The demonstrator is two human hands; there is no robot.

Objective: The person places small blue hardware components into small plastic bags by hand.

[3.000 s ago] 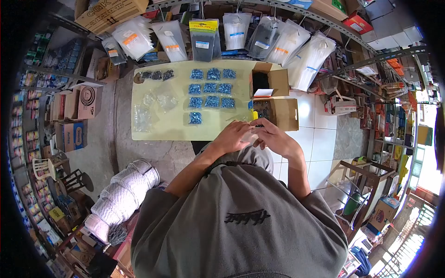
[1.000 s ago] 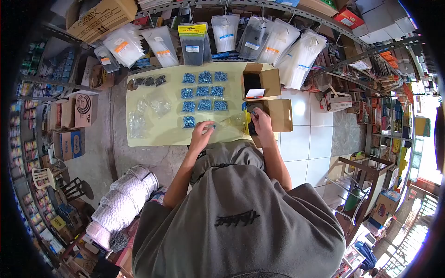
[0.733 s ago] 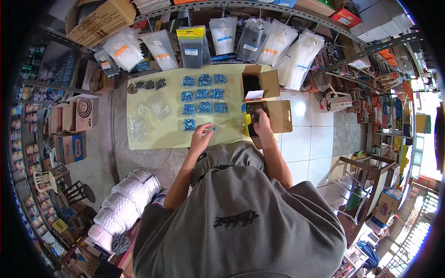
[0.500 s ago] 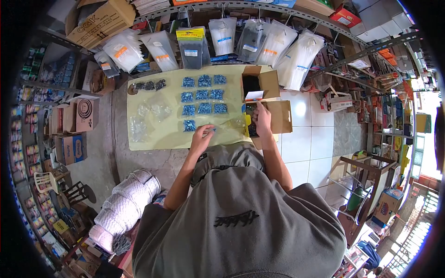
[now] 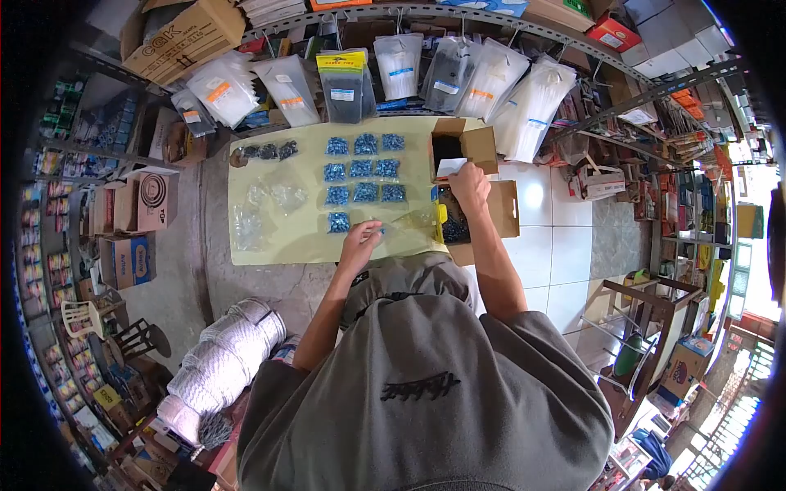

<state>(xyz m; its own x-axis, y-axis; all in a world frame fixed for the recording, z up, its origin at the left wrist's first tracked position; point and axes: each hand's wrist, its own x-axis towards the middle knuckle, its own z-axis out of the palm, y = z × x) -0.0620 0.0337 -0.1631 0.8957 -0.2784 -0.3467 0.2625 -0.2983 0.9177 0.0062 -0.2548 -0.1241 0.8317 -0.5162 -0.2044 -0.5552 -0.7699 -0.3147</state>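
My left hand [image 5: 360, 245] is over the table's near edge, fingers pinched together; a small bluish bit shows at the fingertips, too small to name. My right hand [image 5: 470, 188] is closed at the boxes, beside a white card [image 5: 450, 168]; whatever it grips is hidden. Below it stands an open cardboard box [image 5: 506, 209] with dark small pieces inside. Behind that is another open box [image 5: 483, 147] with black contents. A see-through yellowish piece [image 5: 416, 219] with a bright yellow edge lies between my hands. Several clear packets of blue pieces [image 5: 365, 168] lie in rows on the table.
On the pale yellow table [image 5: 307, 237] lie clear plastic bags [image 5: 248, 225] and dark packets [image 5: 268, 151] at the left. Bags of cable ties [image 5: 341, 86] hang from the rack behind. A white rope roll [image 5: 225, 352] stands at the lower left.
My right hand has moved up and slightly right, toward the far box, and now covers part of the white card's edge. My left hand has stayed nearly in place.
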